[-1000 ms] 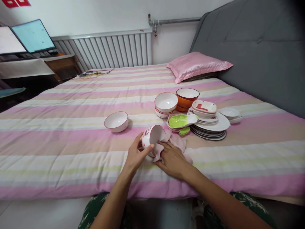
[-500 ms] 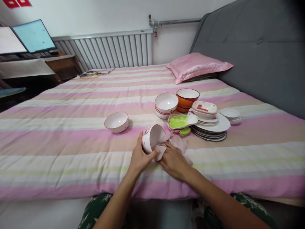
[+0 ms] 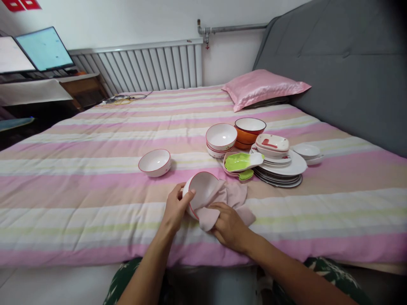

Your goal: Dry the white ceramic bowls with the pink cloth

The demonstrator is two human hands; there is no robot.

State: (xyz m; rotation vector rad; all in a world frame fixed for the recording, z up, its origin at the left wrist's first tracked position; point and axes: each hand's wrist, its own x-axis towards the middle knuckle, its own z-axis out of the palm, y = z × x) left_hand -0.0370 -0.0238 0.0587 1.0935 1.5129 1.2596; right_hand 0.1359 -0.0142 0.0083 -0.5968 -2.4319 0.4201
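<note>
My left hand is closed on the left side of a white bowl with a red rim, thumb over the edge. The bowl is tilted, its opening turned up and toward the right. My right hand grips a pale pink cloth, part of which lies inside the bowl against its wall. The rest of the cloth spreads on the bed to the right. Another white bowl with a red rim stands upright to the left, apart from both hands.
Behind are stacked white bowls, orange bowls and green leaf-shaped dishes. To the right stand a pile of plates, rectangular dishes and small saucers. A pink pillow lies farther back on the striped bed.
The bowl has come lower and turned so its opening faces up more. My left hand has shifted down and left with it, and my right hand has brought the cloth into the bowl.
</note>
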